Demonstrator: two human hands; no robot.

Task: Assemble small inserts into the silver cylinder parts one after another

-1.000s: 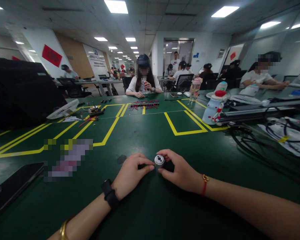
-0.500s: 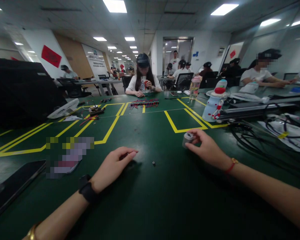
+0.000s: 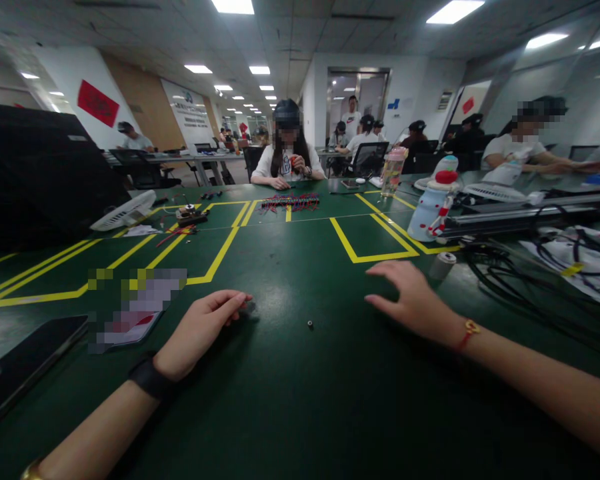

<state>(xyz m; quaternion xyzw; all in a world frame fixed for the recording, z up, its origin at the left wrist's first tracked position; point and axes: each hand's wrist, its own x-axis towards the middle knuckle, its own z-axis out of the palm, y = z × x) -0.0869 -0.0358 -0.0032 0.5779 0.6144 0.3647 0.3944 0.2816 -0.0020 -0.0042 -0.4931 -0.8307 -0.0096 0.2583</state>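
Observation:
My left hand (image 3: pixel 207 327) is over the green table (image 3: pixel 300 393), thumb and fingers pressed together; whatever they may hold is too small to make out. My right hand (image 3: pixel 413 300) has its thumb and fingers apart and holds nothing. Behind it, to the right, a silver metal cylinder (image 3: pixel 443 265) stands upright on the table, not touched. Between my hands lies a tiny metal part (image 3: pixel 310 324).
A phone (image 3: pixel 30 363) and a plastic packet (image 3: pixel 140 313) lie at the left. Black cables (image 3: pixel 495 273), metal rails (image 3: pixel 525 217) and a blue bottle (image 3: pixel 430 210) are at the right. Across the table sits a person (image 3: pixel 287 153) beside colourful wired parts (image 3: pixel 290 203).
My right hand has let go of the silver cylinder, which now stands farther right, and its fingers have opened. My left hand has moved left, away from the tiny part.

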